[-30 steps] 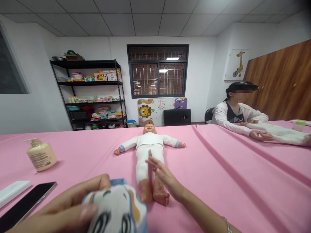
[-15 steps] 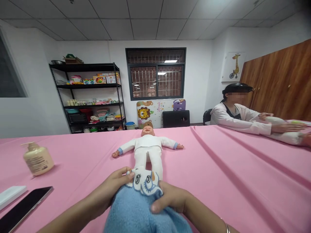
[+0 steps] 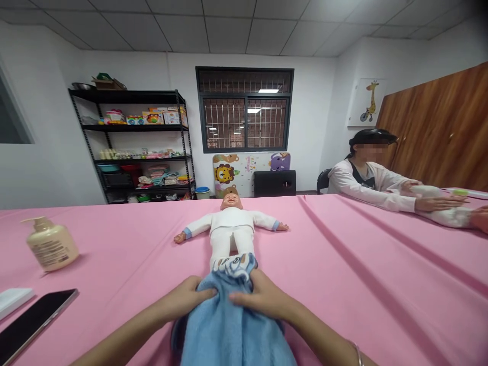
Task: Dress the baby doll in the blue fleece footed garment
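A baby doll (image 3: 232,221) in a white outfit with blue cuffs lies on its back, arms spread and head away from me. Over its lower legs is a fuzzy blue cloth (image 3: 224,325) with a white cartoon face along its far edge; the doll's feet are hidden. My left hand (image 3: 190,297) grips the cloth's left side, thumb on top. On the right side, my right hand (image 3: 265,297) is closed on the same cloth, close to the cartoon face. Folds run between my two hands. What lies beneath the cloth cannot be seen.
The pink-covered table (image 3: 343,284) holds a pump bottle (image 3: 51,246), a phone (image 3: 36,323) and a white box-like object (image 3: 14,301) on the left. At the right, a person (image 3: 368,173) has both hands on another doll (image 3: 446,211). A loaded shelf (image 3: 137,127) stands behind.
The cartoon face on the cloth has folded back and shows less. My left hand has slid down off that edge onto the blue part, and the cloth is bunched more between my hands.
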The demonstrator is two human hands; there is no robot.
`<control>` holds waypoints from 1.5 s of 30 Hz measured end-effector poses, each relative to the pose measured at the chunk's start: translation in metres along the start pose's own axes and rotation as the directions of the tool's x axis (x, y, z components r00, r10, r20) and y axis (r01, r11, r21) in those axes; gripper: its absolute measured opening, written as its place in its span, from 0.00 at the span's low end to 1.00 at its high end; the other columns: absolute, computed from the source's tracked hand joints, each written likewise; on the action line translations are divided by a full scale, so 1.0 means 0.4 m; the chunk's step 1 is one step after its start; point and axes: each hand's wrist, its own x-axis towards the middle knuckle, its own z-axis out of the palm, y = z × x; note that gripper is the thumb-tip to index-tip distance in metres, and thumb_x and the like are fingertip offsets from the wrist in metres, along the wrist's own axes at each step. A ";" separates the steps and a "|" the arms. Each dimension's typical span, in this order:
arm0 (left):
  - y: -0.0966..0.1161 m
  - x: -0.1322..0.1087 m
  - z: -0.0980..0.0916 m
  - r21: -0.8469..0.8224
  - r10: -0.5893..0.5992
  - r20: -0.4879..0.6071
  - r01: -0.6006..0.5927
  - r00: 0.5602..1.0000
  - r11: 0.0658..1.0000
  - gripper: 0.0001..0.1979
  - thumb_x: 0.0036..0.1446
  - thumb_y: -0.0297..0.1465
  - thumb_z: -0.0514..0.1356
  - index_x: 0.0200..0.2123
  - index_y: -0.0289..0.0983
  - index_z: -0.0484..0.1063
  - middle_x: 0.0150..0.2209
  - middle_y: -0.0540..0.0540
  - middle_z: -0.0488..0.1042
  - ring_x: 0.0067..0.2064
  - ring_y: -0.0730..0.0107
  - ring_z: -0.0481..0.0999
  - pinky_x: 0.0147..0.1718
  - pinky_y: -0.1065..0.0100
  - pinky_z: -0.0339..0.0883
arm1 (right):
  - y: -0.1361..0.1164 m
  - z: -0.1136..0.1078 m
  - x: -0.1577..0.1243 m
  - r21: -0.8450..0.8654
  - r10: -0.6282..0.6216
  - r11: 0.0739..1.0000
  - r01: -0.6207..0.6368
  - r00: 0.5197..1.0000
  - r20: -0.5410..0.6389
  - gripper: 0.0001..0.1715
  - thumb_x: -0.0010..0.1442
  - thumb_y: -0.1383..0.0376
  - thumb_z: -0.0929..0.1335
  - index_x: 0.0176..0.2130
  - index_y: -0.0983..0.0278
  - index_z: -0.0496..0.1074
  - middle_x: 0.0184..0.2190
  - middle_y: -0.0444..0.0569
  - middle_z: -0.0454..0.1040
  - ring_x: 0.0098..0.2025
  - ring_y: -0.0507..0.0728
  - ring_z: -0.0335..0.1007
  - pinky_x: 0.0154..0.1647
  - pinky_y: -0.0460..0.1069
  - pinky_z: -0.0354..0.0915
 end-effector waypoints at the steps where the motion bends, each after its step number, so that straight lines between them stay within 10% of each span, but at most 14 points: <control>1: -0.011 0.015 -0.002 0.030 0.026 -0.037 -0.025 0.999 0.999 0.16 0.51 0.42 0.57 0.34 0.34 0.73 0.34 0.48 0.75 0.41 0.56 0.73 0.39 0.66 0.65 | 0.004 0.007 -0.003 -0.152 -0.049 0.987 0.049 0.999 0.002 0.26 0.49 0.59 0.69 0.48 0.62 0.67 0.48 0.49 0.66 0.51 0.60 0.59 0.54 0.54 0.56; 7: -0.045 0.079 0.005 0.214 0.245 -0.198 -0.202 0.949 0.956 0.13 0.55 0.38 0.52 0.32 0.34 0.70 0.34 0.48 0.74 0.40 0.58 0.71 0.39 0.67 0.63 | 0.046 0.036 -0.001 -0.636 -0.162 0.764 0.106 0.986 -0.030 0.16 0.47 0.70 0.64 0.39 0.67 0.69 0.40 0.53 0.67 0.44 0.60 0.59 0.48 0.54 0.59; 17: -0.091 0.058 0.041 0.148 0.311 -0.471 -0.274 0.825 0.950 0.15 0.58 0.42 0.51 0.27 0.37 0.62 0.27 0.50 0.66 0.31 0.65 0.66 0.31 0.68 0.61 | 0.042 0.038 -0.011 -0.474 -0.093 0.876 0.091 0.995 0.019 0.35 0.45 0.72 0.63 0.54 0.64 0.61 0.53 0.52 0.60 0.56 0.59 0.51 0.61 0.55 0.49; 25: -0.071 0.051 0.024 -0.102 0.316 -0.332 -0.366 0.889 0.925 0.15 0.54 0.42 0.56 0.37 0.35 0.67 0.36 0.46 0.71 0.42 0.59 0.69 0.42 0.65 0.64 | 0.037 0.026 -0.008 -0.158 0.091 0.984 -0.087 0.996 0.021 0.33 0.46 0.72 0.63 0.53 0.66 0.63 0.51 0.52 0.65 0.55 0.59 0.57 0.62 0.57 0.48; 35: -0.040 0.009 0.052 0.077 0.506 -0.290 -0.507 0.813 0.859 0.21 0.48 0.42 0.62 0.42 0.37 0.68 0.48 0.42 0.63 0.51 0.54 0.62 0.51 0.62 0.59 | 0.028 0.027 0.001 0.132 0.061 0.990 -0.048 0.994 -0.092 0.29 0.51 0.62 0.68 0.53 0.63 0.62 0.53 0.53 0.63 0.55 0.58 0.59 0.59 0.57 0.54; 45: -0.047 0.007 0.064 0.180 0.528 -0.178 -0.500 0.831 0.847 0.31 0.51 0.43 0.60 0.57 0.41 0.59 0.63 0.44 0.44 0.62 0.51 0.46 0.60 0.55 0.44 | 0.036 0.036 0.000 0.042 0.064 0.997 -0.061 0.996 -0.069 0.27 0.51 0.63 0.67 0.51 0.64 0.65 0.49 0.53 0.67 0.55 0.59 0.57 0.60 0.58 0.52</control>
